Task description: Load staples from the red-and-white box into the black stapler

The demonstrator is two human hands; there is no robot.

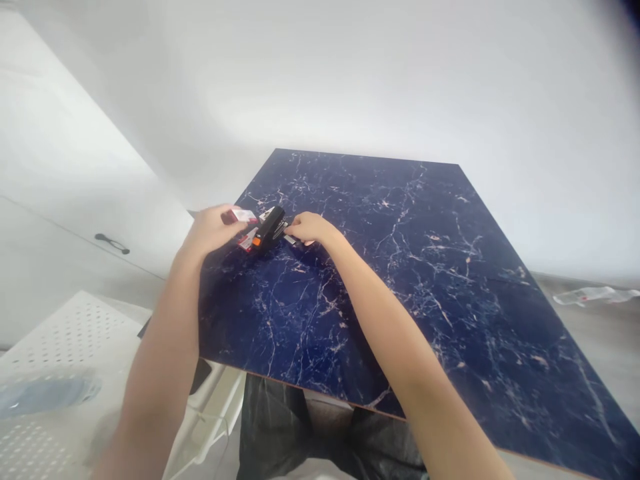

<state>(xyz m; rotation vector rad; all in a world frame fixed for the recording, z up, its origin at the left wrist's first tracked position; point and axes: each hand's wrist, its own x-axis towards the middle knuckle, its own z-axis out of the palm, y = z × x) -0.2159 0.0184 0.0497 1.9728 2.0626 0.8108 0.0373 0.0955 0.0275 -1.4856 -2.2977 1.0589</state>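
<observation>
My left hand (213, 229) is closed around a small red-and-white box (243, 216) at the left side of the dark blue table. Below that box, another red-and-white piece (247, 240) lies on the tabletop. Between my two hands sits a black oblong object (270, 225) with an orange part at its near end; its exact kind is not clear. My right hand (311, 228) is just right of it, fingers pinched together and pointing down at small dark and silvery items (290, 239). My fingers partly cover these, so their kind cannot be made out.
The table (380, 267) has a dark blue marble-look top and stands near a pale wall. At the lower left is a white perforated surface (75, 333) with a bluish clear item on it. A crumpled clear plastic piece (595, 295) lies beyond the table's right edge.
</observation>
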